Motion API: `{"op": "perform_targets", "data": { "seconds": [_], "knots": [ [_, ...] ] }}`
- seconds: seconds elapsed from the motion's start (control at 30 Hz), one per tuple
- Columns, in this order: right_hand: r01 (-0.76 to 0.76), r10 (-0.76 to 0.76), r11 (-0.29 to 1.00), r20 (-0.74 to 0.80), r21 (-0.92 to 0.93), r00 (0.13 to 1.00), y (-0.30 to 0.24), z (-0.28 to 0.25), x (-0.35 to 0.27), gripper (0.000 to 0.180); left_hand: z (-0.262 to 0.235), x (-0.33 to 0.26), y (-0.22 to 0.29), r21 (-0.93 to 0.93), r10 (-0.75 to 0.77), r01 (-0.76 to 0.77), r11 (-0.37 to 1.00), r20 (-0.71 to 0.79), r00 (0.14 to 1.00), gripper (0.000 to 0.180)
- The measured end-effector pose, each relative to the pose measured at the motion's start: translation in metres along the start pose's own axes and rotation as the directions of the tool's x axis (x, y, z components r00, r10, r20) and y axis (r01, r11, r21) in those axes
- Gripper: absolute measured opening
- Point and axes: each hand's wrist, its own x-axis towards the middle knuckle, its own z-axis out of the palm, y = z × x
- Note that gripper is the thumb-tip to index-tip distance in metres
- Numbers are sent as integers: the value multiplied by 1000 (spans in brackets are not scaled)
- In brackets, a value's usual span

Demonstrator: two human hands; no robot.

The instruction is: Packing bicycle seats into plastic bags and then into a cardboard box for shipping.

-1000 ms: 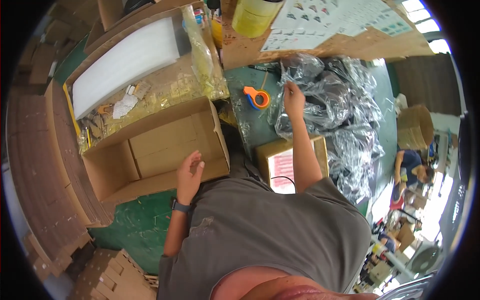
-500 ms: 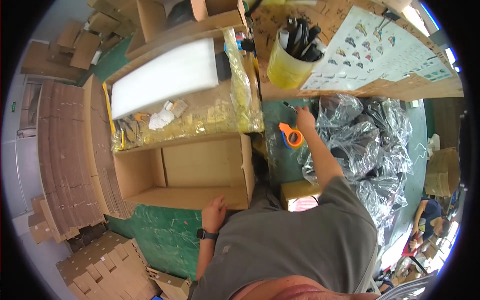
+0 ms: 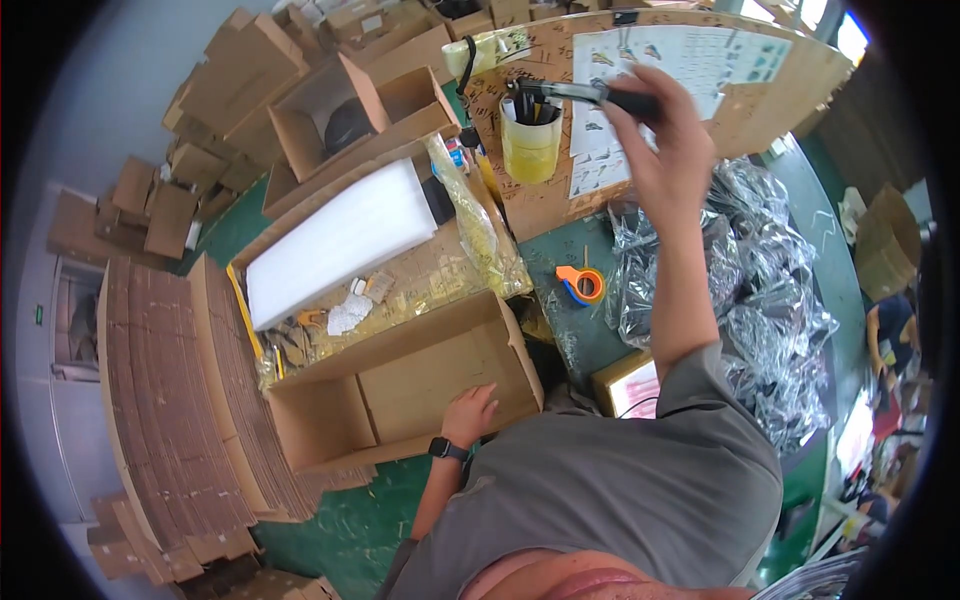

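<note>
My right hand [image 3: 672,150] is raised high, its fingers closed round a marker pen [image 3: 572,91], dark with a greyish middle. The pen's far end lies across the mouth of a yellowish, tape-wrapped cup [image 3: 530,152] of dark pens; I cannot tell whether it touches them. My left hand [image 3: 467,415] rests at the near wall of an open cardboard box [image 3: 425,375], fingers extended and holding nothing. On the green table, an orange and blue tape ring [image 3: 582,286] lies left of my right forearm.
Clear plastic bags with dark contents [image 3: 740,290] heap on the right. A white foam block [image 3: 340,240] sits in a taped carton beyond the open box. Flattened cardboard [image 3: 165,400] stacks at left. A printed sheet [image 3: 605,160] hangs on a cardboard panel [image 3: 800,85].
My right hand has risen from the tabletop beside the tape ring to the pen cup, carrying the marker pen. My left hand remains at the box's near wall; the view has turned.
</note>
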Motion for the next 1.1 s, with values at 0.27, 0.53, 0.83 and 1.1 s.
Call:
{"op": "perform_targets", "data": {
  "seconds": [0.27,0.53,0.83,1.1],
  "knots": [
    [369,-80,764,490,-529,868,37,61,32,36,-1,-32,-33,-57,-27,24,998,-47,999,40],
    [257,-201,747,161,-613,966,46,124,-22,64,53,-60,-82,-122,-54,67,990,111,992,38],
    [-614,474,734,-430,-290,769,100,-71,-100,78,1,-26,1,-30,-97,98,995,41,994,37],
    [-930,591,-283,-721,235,-362,388,-158,-353,147,-7,79,80,-11,43,-42,999,107,993,34]
  ]
}}
